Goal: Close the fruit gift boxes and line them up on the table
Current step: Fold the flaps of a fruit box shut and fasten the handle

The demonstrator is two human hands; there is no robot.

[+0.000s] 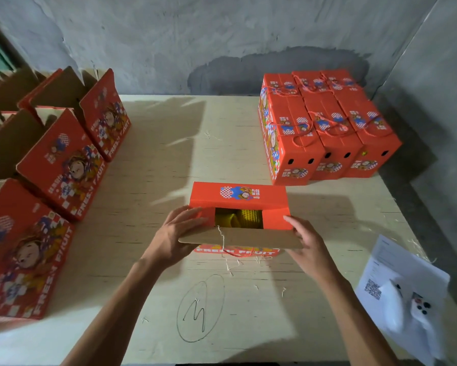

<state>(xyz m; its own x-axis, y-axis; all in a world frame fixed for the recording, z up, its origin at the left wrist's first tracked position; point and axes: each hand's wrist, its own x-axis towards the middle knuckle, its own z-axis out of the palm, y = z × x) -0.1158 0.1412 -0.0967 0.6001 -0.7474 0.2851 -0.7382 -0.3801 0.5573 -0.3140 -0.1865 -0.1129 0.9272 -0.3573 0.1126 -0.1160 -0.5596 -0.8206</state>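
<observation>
Box in hand: one red fruit gift box [239,207] is sitting at the middle of the bench [169,159], its far top flap already folded down, its near brown flap [238,237] still standing open over yellow packing [239,219] inside.
Left hand [178,233]: its grip is curling round the left end of the near flap, thumb on top.
Right hand [308,241]: its grip is holding the right end of the same flap, fingers bent over the edge.
Step, as I judge it: the near flap is being brought over to finish closing this box.
Done: closed boxes [325,128] with rope handles are standing touching one another in a tidy block at the far right of the bench; I am counting about six, though the back ones are hard to separate.
Left to do: open boxes [63,165] are waiting in a row along the left side, flaps up; at least three are showing, with more cardboard behind them.
Progress: the work is looking roughly half done.
Elsewhere: a printed sheet [396,268] with something white on it is lying at the near right.
</observation>
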